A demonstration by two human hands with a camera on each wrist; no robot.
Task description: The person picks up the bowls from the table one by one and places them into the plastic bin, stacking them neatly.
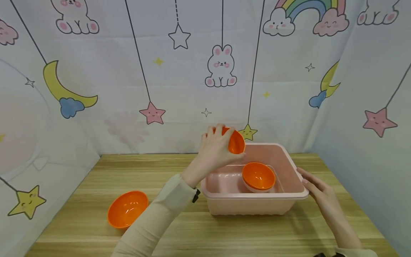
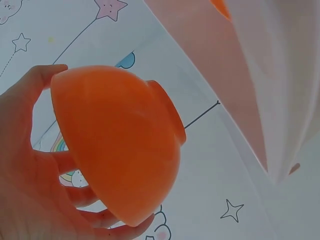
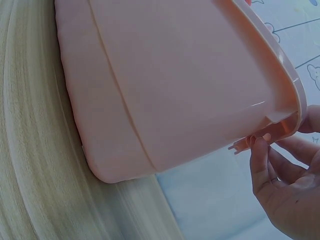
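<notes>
My left hand (image 1: 216, 148) grips an orange bowl (image 1: 237, 143) by its rim, thumb on one side and fingers on the other. Tilted on its side, the bowl is held up over the back left of a pink plastic bin (image 1: 250, 206). In the left wrist view the bowl's rounded outside (image 2: 117, 140) and foot ring face the camera. Inside the bin, towards its right, sits an upright orange bowl (image 1: 258, 175) with a second rim showing just under its own. My right hand (image 1: 324, 200) holds the bin's right rim, fingertips curled under the lip (image 3: 287, 127).
Another orange bowl (image 1: 128, 210) stands on the wooden table (image 1: 179, 232) at the left, partly behind my left sleeve (image 1: 154, 221). A white cloth backdrop (image 1: 183, 78) with cartoon prints rises behind the table and along both sides.
</notes>
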